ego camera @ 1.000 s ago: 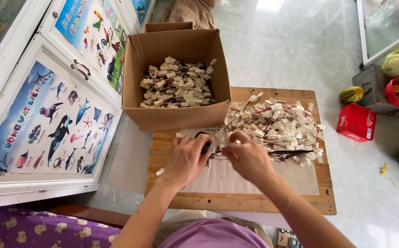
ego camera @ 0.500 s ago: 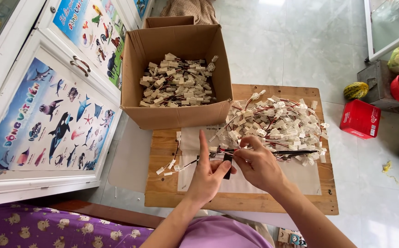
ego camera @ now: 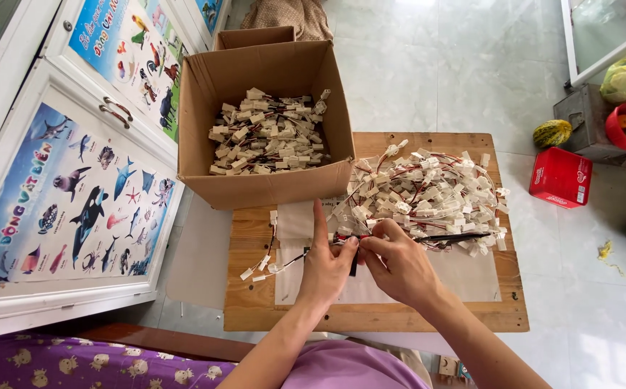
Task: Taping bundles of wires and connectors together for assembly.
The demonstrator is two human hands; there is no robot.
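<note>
Both hands pinching one wire harness over the low wooden table

Sea-animal poster (ego camera: 75, 198) is hanging far left; open cardboard box (ego camera: 266, 126) is sitting on the table's (ego camera: 255, 310) back-left corner; left hand (ego camera: 325, 266) and right hand (ego camera: 399, 266) are gripping the harness (ego camera: 273, 266) near the front edge; red square box (ego camera: 560, 176) is lying right.

**Daylight flooding in, edges bending**

Soft daylight is coming from the top, glaring off the pale floor tiles (ego camera: 428, 65). Shadows are staying faint. Focus is holding sharp throughout, while wide-angle distortion is curving the cabinet doors (ego camera: 75, 180) at left.
</note>
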